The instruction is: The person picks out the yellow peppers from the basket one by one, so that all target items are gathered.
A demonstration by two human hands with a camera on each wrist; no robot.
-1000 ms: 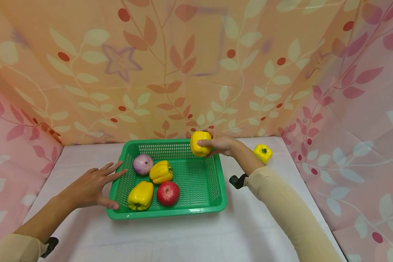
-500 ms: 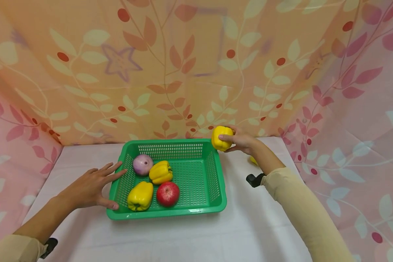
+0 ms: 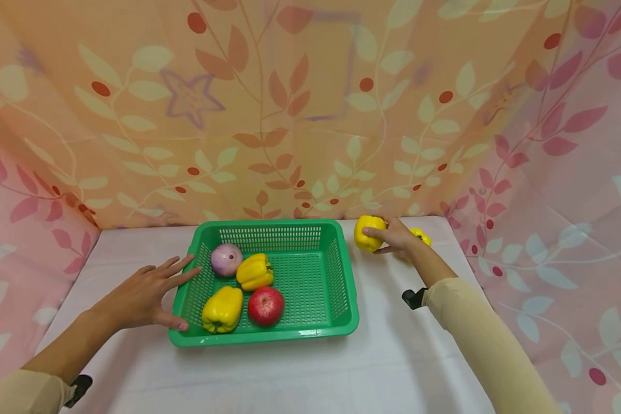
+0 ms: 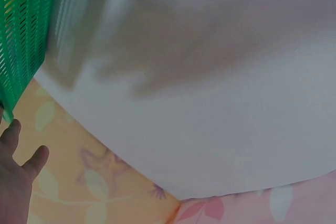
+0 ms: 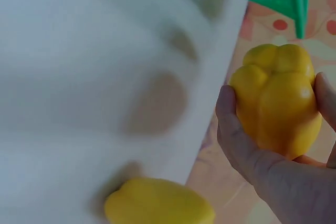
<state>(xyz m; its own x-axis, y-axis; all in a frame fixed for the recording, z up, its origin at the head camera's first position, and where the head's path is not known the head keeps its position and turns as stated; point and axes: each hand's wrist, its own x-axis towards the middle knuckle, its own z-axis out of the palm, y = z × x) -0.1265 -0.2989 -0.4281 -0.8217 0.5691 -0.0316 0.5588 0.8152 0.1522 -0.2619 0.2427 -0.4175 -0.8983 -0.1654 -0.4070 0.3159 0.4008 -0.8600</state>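
Beige sleeves [image 3: 483, 345] reach in from both lower corners, a small black device [image 3: 80, 391] standing out at each cuff, over a pale counter [image 3: 290, 374]. The person's left grip [image 3: 142, 296] holds nothing: its fingers are spread at the left side of a green plastic basket [image 3: 269, 340], a few of them reaching over the rim, though I cannot tell how firmly they touch it. Inside, nearest the front wall, sits a yellow pepper [image 3: 222, 310] with its stem end toward the viewer, and just beside it on the right a round red fruit [image 3: 266, 306]. Behind these two, a second yellow pepper [image 3: 255, 272] lies on its side, stem end to the right, close to a purple onion [image 3: 226, 260] near the left wall. Beyond the basket's right wall, well apart from the left grip, the right grip [image 3: 398, 237] holds another yellow pepper [image 3: 366, 233] between thumb and fingers, just outside the far right corner and clear of the rim. One more yellow pepper [image 3: 420, 234] rests on the counter to the right, partly hidden by the right wrist. Farthest back hangs an orange leaf-patterned cloth [image 3: 310, 138], with pink cloth [image 3: 564, 230] at either side.
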